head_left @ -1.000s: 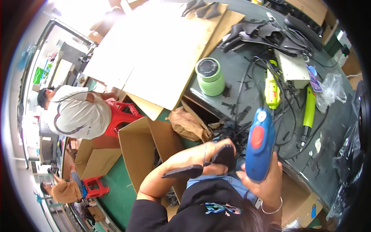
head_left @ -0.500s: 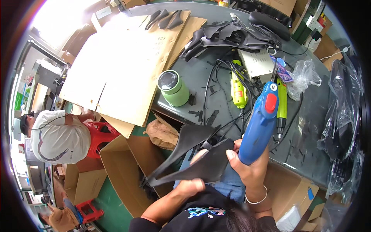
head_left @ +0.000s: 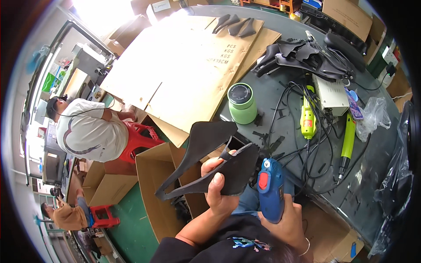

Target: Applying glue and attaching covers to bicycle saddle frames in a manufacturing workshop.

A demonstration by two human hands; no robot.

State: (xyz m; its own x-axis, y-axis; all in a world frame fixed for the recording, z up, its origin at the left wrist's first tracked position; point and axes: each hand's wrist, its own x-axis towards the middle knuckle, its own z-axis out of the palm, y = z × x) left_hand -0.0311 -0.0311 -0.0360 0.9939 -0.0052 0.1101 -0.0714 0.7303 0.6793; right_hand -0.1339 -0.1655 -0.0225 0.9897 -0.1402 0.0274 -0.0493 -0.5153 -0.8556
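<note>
My left hand (head_left: 218,188) is closed on a black V-shaped piece (head_left: 199,144), two broad wings joining at a narrow point. It looks like a bicycle saddle cover or shell. My thumb lies on the nearer wing (head_left: 239,173), and my fingers come up through the gap between the wings. In my right hand (head_left: 287,219) is a blue handheld power tool (head_left: 272,197) with a red button, gripped round its lower body. The tool's top end stands close to the right edge of the black piece; whether they touch I cannot tell.
On the grey table (head_left: 285,105) are a green jar (head_left: 242,105), yellow-green tools (head_left: 308,118) with tangled cables, black scraps and a pile of black parts (head_left: 307,57). Cardboard sheets (head_left: 188,74) cover the left side. An open carton (head_left: 151,175) stands below. Two people sit at left.
The black piece has moved left and up, and my left hand now grips it through the gap. My right hand and the blue tool have dropped lower. The view has shifted too.
</note>
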